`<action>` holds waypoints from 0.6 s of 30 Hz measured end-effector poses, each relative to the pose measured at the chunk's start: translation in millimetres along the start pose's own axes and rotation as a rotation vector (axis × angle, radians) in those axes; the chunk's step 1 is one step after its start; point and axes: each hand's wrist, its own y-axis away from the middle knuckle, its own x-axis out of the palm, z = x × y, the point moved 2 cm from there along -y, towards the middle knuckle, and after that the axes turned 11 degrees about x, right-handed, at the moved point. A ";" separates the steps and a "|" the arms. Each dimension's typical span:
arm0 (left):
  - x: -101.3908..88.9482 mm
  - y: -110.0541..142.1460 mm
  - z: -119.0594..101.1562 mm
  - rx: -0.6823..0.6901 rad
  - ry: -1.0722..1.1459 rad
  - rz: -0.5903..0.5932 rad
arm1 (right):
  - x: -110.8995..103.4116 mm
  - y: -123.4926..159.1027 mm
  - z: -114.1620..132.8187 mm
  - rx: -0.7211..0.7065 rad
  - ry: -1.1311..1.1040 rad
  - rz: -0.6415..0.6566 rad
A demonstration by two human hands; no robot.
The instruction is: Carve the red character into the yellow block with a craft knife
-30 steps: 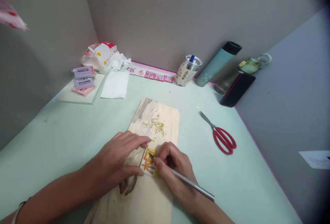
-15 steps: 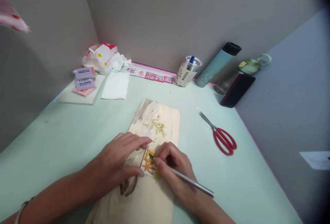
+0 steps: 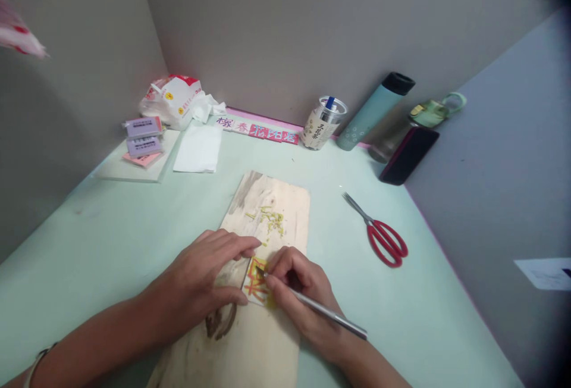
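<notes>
On a wooden board (image 3: 267,346) lies a small flat white block (image 3: 251,300), likely a rubber carving block, with an orange character on a yellow-tinted face. My left hand (image 3: 205,272) steadies it from the left, thumb at its lower corner and fingers curled by its upper edge. Pinched in my right hand (image 3: 303,293) is a silver craft knife (image 3: 332,315), its dark blade touching the upper part of the character. The fingers of my right hand cover the block's right side. Yellow shavings (image 3: 274,219) lie on the board beyond both hands.
Red-handled scissors (image 3: 387,244) lie right of the board. Along the back stand a clear cup (image 3: 319,126), a teal flask (image 3: 375,111), a green-lidded bottle (image 3: 430,113) and a leaning phone (image 3: 409,155). At left are wrapped purple blocks (image 3: 143,137), white paper (image 3: 197,149) and a tissue pack (image 3: 173,99).
The whole view has shifted very slightly. Both hands keep the same hold, and the knife tip stays at nearly the same spot on the block.
</notes>
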 end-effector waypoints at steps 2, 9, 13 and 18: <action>0.8 0.3 -0.3 -0.007 0.014 0.003 | -0.6 -0.5 0.0 -0.004 0.022 0.007; -1.8 -5.2 -2.8 0.009 0.039 0.057 | 1.5 -1.7 -2.3 0.019 0.023 -0.045; -3.4 -7.4 -3.9 0.032 0.040 0.095 | 1.8 -1.9 -0.1 0.006 0.017 -0.040; -2.9 -7.9 -5.5 0.033 0.028 0.109 | -0.1 -1.9 1.9 0.007 0.020 -0.014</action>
